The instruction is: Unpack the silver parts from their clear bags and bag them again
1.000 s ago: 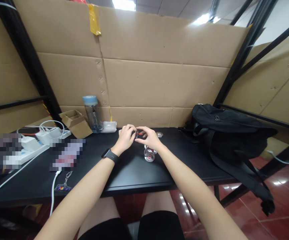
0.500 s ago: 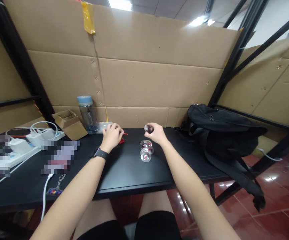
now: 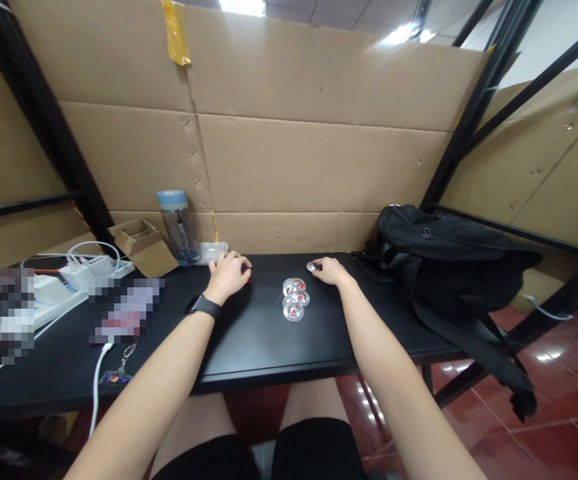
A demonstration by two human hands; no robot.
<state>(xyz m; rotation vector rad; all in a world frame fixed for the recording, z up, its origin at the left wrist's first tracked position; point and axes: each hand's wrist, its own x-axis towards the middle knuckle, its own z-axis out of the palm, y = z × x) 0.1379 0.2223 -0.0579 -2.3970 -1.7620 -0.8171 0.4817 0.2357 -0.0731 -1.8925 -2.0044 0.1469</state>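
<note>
My left hand rests low over the black table with curled fingers. A bit of thin red material shows at its fingertips; the rest is hidden under the hand. Further right, my right hand pinches a small clear round disc at the tabletop, its fingers covering part of it. Between my hands and nearer to me lies an overlapping cluster of several clear discs with red marks in their middles. The discs' exact kind is too small to tell.
At the back left stand a blue-lidded bottle, an open cardboard box and a white packet. A phone and power strip with cables lie left. A black bag sits right. Cardboard walls the back.
My hands have parted from their meeting point. The left moved left with the red material; the right carried a clear disc right and down to the table. The disc cluster came into view.
</note>
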